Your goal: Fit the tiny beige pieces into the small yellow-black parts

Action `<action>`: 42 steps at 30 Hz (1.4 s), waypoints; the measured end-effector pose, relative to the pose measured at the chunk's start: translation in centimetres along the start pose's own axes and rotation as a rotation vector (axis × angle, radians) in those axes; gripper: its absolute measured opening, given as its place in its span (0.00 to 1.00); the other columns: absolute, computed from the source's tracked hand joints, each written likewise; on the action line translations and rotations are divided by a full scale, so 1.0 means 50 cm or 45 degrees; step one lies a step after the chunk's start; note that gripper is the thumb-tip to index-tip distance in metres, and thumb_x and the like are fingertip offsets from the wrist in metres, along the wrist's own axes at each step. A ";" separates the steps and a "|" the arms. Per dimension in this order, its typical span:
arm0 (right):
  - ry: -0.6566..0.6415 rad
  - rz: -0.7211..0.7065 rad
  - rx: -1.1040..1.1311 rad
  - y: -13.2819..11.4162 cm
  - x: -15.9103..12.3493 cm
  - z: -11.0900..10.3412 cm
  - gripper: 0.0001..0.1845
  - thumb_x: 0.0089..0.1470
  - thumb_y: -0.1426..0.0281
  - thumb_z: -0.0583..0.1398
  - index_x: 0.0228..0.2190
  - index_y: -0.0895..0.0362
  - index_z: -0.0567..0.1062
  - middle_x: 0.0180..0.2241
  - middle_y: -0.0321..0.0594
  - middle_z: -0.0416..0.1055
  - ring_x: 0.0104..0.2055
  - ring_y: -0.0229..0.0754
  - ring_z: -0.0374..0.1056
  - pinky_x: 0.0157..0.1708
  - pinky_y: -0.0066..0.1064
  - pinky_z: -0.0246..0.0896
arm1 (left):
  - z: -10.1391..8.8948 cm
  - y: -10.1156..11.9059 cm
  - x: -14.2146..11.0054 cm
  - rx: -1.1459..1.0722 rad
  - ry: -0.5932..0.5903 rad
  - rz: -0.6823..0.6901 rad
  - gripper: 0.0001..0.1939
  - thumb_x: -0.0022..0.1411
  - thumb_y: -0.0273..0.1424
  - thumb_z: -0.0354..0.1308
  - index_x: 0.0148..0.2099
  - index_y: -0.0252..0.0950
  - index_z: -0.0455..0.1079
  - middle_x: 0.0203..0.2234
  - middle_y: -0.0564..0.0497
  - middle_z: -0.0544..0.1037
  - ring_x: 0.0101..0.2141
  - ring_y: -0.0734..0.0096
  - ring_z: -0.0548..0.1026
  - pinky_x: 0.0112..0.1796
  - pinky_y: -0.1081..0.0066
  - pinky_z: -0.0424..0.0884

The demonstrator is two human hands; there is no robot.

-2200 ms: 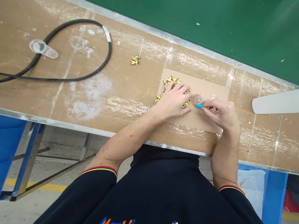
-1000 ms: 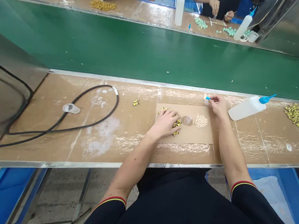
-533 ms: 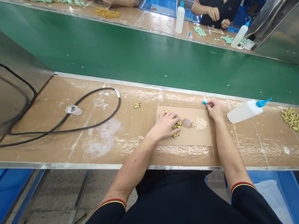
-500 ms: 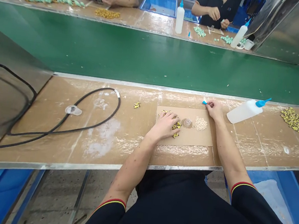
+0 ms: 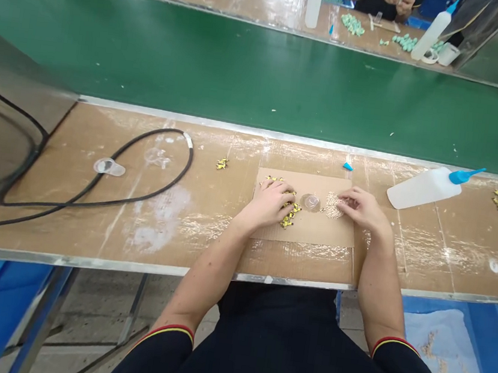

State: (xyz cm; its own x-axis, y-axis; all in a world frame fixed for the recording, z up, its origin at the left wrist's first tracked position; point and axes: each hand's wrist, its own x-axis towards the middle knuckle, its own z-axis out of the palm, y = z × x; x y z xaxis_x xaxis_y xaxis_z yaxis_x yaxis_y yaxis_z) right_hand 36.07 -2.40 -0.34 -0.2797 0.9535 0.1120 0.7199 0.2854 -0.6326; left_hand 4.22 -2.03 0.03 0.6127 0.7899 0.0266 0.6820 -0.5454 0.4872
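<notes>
- Card [image 5: 311, 233] lies flat on the bench [image 5: 210, 203].
- Left hand [image 5: 277, 202] rests on the card's left part, over yellow-black pieces [image 5: 289, 219]; its fingers curve slightly apart, and I cannot tell whether they pinch one.
- Right hand [image 5: 359, 207] has its thumb and forefinger at the beads [image 5: 332, 206], on the card's right part; I cannot tell whether they pinch any.
- Cup [image 5: 310, 202], clear and round, sits between pieces and beads.
- Cap [image 5: 347, 166], blue, lies just beyond the card.
- Bottle [image 5: 425, 187] is to the right, apart from the right hand.
- Cable [image 5: 192, 154] loops well to the left.
</notes>
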 end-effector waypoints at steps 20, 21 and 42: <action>0.094 -0.034 0.010 -0.015 0.000 -0.015 0.06 0.60 0.68 0.61 0.30 0.52 0.78 0.30 0.39 0.79 0.31 0.43 0.71 0.35 0.37 0.66 | 0.004 0.013 -0.014 0.089 -0.033 0.100 0.09 0.69 0.34 0.57 0.46 0.40 0.78 0.55 0.45 0.78 0.57 0.57 0.73 0.62 0.53 0.59; 0.085 -0.034 0.011 -0.013 -0.001 -0.014 0.06 0.59 0.68 0.62 0.30 0.52 0.78 0.31 0.39 0.79 0.32 0.44 0.72 0.35 0.37 0.67 | 0.003 0.013 -0.015 0.089 -0.037 0.095 0.09 0.69 0.33 0.56 0.45 0.40 0.78 0.55 0.45 0.78 0.57 0.57 0.73 0.62 0.53 0.59; 0.091 0.111 0.133 -0.018 -0.010 -0.026 0.09 0.51 0.66 0.68 0.35 0.54 0.83 0.32 0.42 0.83 0.32 0.46 0.78 0.34 0.39 0.75 | -0.014 0.000 -0.006 -0.191 0.334 0.157 0.07 0.71 0.26 0.48 0.41 0.37 0.67 0.35 0.48 0.79 0.37 0.67 0.74 0.44 0.64 0.67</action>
State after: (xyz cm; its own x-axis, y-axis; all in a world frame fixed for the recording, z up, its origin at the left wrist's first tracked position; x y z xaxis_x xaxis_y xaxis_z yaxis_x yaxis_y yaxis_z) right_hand 36.40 -3.00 1.15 -0.1702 0.9798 0.1050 0.6683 0.1931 -0.7184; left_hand 3.76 -2.10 0.61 0.5498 0.7765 0.3078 0.5306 -0.6092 0.5893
